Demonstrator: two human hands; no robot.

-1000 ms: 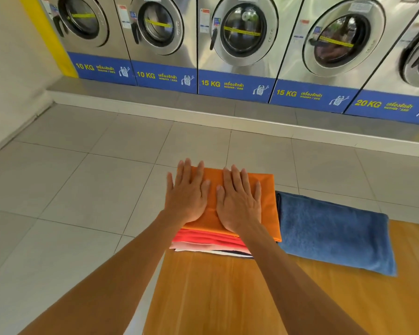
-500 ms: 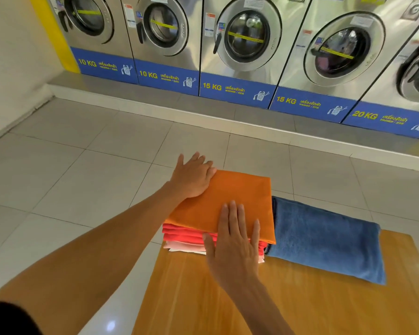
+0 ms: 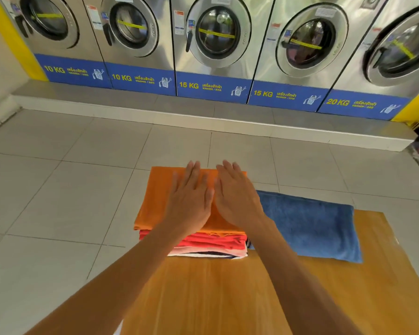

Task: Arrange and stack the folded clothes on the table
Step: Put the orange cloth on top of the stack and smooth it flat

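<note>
A stack of folded clothes stands at the far left corner of the wooden table. An orange garment lies on top, red pieces sit under it, and white and dark striped ones are at the bottom. My left hand and my right hand lie flat, side by side, on the orange garment, fingers pointing away from me and holding nothing. A folded blue towel lies on the table just right of the stack, touching it.
The stack overhangs the table's far and left edges. Beyond is a grey tiled floor, then a raised step with a row of steel front-loading washing machines. A wall runs along the left.
My right hand has moved from the stack's near edge up onto the top. My left hand has come from the far left corner to the middle. Both palms now rest together.
</note>
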